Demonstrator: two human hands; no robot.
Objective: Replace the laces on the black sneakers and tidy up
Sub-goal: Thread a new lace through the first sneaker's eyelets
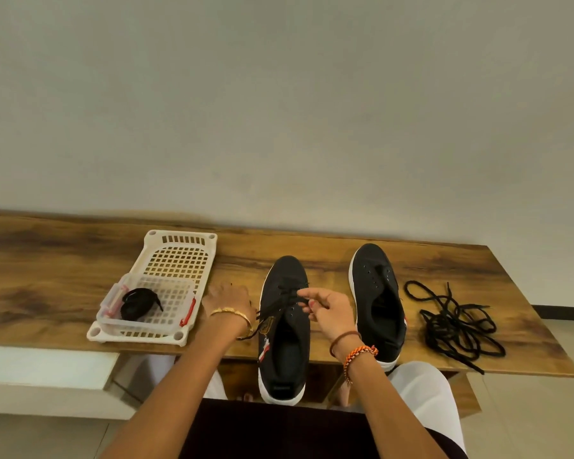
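One lace (287, 301) in right hand (328, 309)

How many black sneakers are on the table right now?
2. One sneaker lies at the middle, partly laced, with the right hand pinching its lace. The other sneaker lies to its right, unlaced, beside a loose lace pile.

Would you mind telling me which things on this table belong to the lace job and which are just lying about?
Belongs to the job:
left sneaker, lace pinched by right hand
right sneaker, unlaced
loose laces
coiled lace in clear box

Lying about:
white basket
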